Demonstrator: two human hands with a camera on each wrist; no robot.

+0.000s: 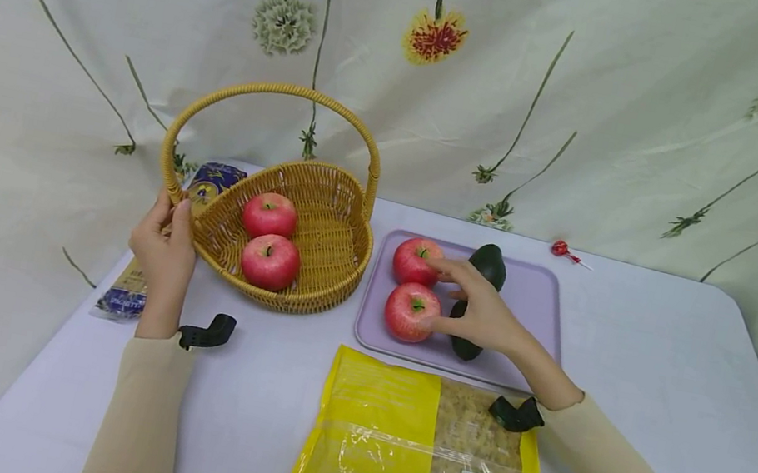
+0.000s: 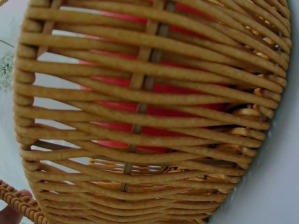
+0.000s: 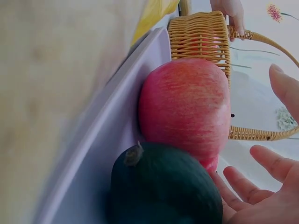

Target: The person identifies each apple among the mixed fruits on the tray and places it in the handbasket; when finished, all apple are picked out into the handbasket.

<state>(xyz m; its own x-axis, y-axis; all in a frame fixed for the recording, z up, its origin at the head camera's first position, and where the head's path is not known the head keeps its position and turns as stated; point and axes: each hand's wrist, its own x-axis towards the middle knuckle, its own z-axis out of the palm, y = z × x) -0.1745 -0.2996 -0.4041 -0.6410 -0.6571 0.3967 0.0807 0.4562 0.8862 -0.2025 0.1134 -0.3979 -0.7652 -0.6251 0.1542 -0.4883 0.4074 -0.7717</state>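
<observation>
My left hand (image 1: 164,254) pinches the lower left end of the handle of a wicker basket (image 1: 329,253). Two red apples (image 1: 270,261) sit in the basket's left half; in the left wrist view the basket's woven side (image 2: 140,98) hides most of the red behind it. Over a lilac tray (image 1: 531,297), my right hand (image 1: 487,315) is spread beside two more apples (image 1: 409,312). Its fingers look loose around the fruit in the right wrist view, with an apple (image 3: 187,105) just beyond them. Two dark green avocados (image 1: 488,264) lie partly under that hand.
A yellow bag of pasta (image 1: 380,448) lies in front of the tray. Behind the basket's left side is a spaghetti packet (image 1: 128,289), partly hidden by my left hand. A red lollipop (image 1: 561,249) lies near the back edge, before a flowered cloth.
</observation>
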